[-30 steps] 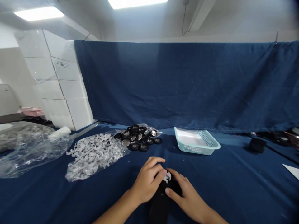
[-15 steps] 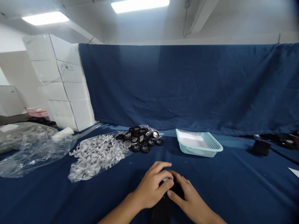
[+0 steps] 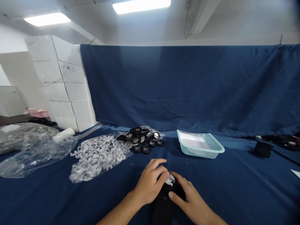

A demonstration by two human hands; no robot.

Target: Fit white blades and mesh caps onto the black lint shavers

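In front of me a black round cap with a grey plastic piece in it rests at the top of a dark block or fixture, whose shape is hard to make out. My right hand curves around the cap's right side, thumb at the near edge and fingers at the far edge. Over the left edge is my left hand, fingers bent and apart, its thumb tip close to the grey piece. Beyond lie a pile of black round caps, some with shiny insides, and a clear bag of small grey plastic pieces.
A light-blue plastic basket with a white sheet inside stands beyond my right hand. Larger clear bags lie at far left, before stacked white boxes. A blue curtain hangs behind; a black object sits right.
My left hand has drawn back slightly to the left, uncovering the grey piece inside the black cap. My right hand stays almost in place around the cap.
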